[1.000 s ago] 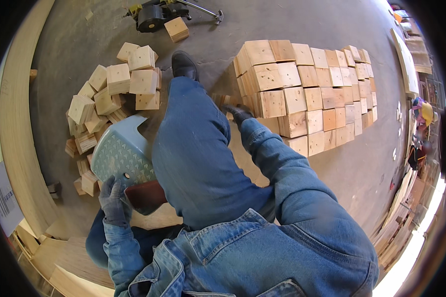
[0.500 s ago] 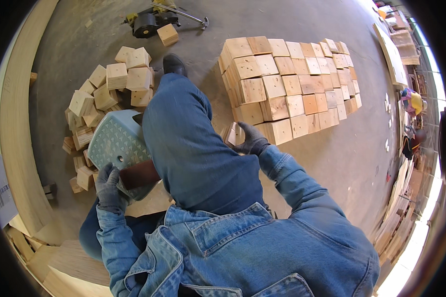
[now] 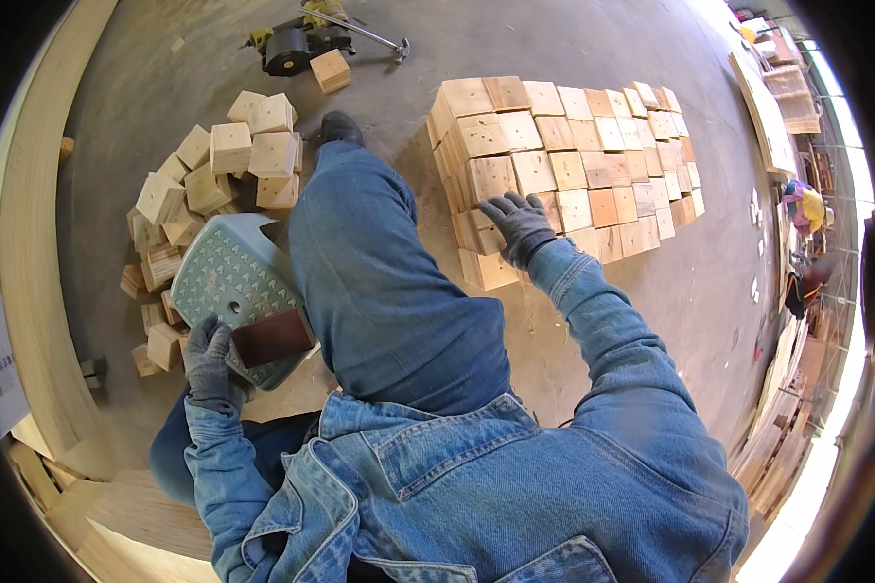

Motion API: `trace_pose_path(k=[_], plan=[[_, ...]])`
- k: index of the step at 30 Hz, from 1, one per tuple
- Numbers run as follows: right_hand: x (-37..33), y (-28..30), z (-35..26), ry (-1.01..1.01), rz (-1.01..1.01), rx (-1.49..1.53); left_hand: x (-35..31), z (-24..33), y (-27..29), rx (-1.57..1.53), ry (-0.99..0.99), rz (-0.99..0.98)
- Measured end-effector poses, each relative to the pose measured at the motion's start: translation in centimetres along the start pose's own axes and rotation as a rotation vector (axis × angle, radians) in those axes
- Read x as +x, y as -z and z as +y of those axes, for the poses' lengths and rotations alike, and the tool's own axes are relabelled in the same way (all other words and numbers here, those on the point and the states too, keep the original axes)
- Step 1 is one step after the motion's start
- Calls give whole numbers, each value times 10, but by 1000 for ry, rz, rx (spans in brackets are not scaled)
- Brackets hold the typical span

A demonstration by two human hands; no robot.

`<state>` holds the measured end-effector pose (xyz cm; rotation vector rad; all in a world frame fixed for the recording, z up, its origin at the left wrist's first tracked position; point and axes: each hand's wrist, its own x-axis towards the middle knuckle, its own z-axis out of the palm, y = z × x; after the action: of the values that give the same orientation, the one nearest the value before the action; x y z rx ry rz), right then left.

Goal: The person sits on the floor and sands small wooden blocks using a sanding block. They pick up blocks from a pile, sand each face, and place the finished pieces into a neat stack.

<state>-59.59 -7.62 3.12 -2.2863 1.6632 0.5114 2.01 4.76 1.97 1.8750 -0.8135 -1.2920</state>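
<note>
My right hand, in a grey glove, lies with its fingers spread on the near left part of a large stack of wooden blocks. Below its wrist, a pale block sits at the stack's near left corner. My left hand, also gloved, has its fingers curled at the left end of a flat, dark reddish-brown rectangular piece. That piece rests over the near part of a light blue-green plastic step stool. The left fingertips are partly hidden.
Left of the stool lies a loose heap of wooden blocks. A power tool, a hammer and a single block are on the floor ahead. A long timber beam borders the left; another person is far right.
My right hand has moved up from beside the stack's near left corner onto the blocks, its fingers now spread. The tilted block there now sits against the stack. My left hand has barely moved.
</note>
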Motion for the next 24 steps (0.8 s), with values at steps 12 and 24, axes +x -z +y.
trace_pose_path(k=[12,24], plan=[[-3,-26,4,-141,-20,-60,7,1,-10,105,-51,20],[-14,-66,-55,54,-167,254,-3,16,-12,174,-40,16]])
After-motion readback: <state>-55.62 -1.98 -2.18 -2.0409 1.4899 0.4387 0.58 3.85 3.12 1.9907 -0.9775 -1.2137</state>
